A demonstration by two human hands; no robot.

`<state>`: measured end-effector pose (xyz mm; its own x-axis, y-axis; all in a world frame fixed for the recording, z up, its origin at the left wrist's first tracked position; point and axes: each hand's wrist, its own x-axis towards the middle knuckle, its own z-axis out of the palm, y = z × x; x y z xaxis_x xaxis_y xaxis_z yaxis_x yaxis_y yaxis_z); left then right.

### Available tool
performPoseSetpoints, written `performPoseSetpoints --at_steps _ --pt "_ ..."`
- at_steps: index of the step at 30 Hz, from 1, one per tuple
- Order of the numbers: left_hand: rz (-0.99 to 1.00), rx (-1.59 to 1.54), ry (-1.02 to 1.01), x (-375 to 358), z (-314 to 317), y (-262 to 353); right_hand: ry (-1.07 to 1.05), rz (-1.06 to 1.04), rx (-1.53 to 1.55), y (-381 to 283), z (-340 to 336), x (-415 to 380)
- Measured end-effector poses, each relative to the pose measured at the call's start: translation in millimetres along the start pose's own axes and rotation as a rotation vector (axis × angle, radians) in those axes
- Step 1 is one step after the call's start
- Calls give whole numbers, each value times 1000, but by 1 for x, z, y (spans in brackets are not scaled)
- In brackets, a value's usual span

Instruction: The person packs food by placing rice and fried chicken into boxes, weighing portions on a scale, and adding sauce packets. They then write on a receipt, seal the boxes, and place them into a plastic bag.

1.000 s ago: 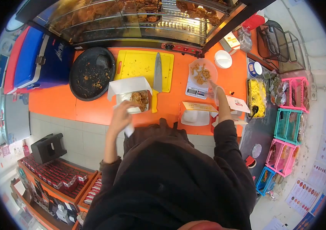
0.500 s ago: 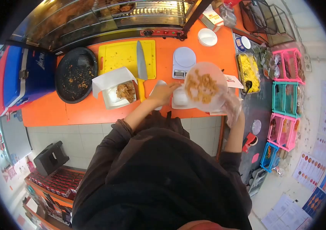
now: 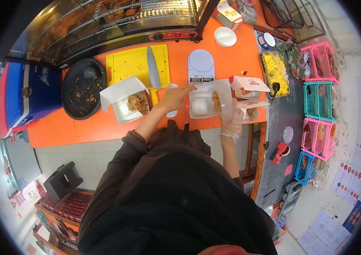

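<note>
Near the orange table's (image 3: 51, 127) front edge, the right hand (image 3: 231, 121), clasping a round translucent plastic bowl (image 3: 226, 98), seems mid-pour, needing steady tilt; left hand's (image 3: 176, 98) grip unclear.

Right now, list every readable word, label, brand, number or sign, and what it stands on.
None reads for certain.
Blue cooler: white lettering, too blurred.
Scale: display and markings, too small.
Red-and-white carton lid: print, too small.
Wall posters: text, too small.
</note>
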<state>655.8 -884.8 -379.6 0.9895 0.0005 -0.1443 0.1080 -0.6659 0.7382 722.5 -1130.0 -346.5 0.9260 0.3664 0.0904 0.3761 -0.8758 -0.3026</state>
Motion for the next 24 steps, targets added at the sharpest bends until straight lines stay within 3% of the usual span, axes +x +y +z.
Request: performPoseSetpoints --at_steps 3,5,7,8,10,12,13,14,15,16,17,18,19,20,21,23,24 --pt "-24 -67 17 -6 4 -6 23 114 10 -5 1 -16" --pt "105 -137 147 -12 12 -19 34 130 31 10 8 -21" --pt "41 -140 195 -28 4 -16 368 54 622 54 37 -18" --pt "-20 -148 236 -37 1 -14 370 44 632 37 14 -3" --pt "-20 -237 317 -56 2 -21 705 -22 235 -11 -59 28" --pt "-337 -372 468 -78 4 -22 537 -120 215 88 13 70" --pt "-335 -367 473 -87 10 -24 287 -24 819 77 8 100" --pt "-412 -589 591 -95 18 -29 -7 72 1408 58 0 137" --pt "-484 -813 710 -102 25 -34 -216 211 1105 36 4 177" --pt "-478 -806 729 -110 30 -36 -409 335 786 17 11 211" --pt "-641 -992 675 -118 34 -38 -414 310 795 8 28 233" --pt "-804 -1180 617 -128 39 -40 -614 48 232 5 57 249" --pt "-721 -1472 448 -138 43 -47 -754 -224 -348 2 85 260" --pt "-610 -1745 265 -149 44 -52 -790 -347 -451 9 120 267" --pt "-604 -1835 301 -161 47 -50 -812 -282 -324 21 150 269" --pt "-539 -1988 343 -180 49 -40 -818 219 421 45 194 266" --pt "-535 -1987 381 -190 57 -44 -790 358 683 52 202 264"
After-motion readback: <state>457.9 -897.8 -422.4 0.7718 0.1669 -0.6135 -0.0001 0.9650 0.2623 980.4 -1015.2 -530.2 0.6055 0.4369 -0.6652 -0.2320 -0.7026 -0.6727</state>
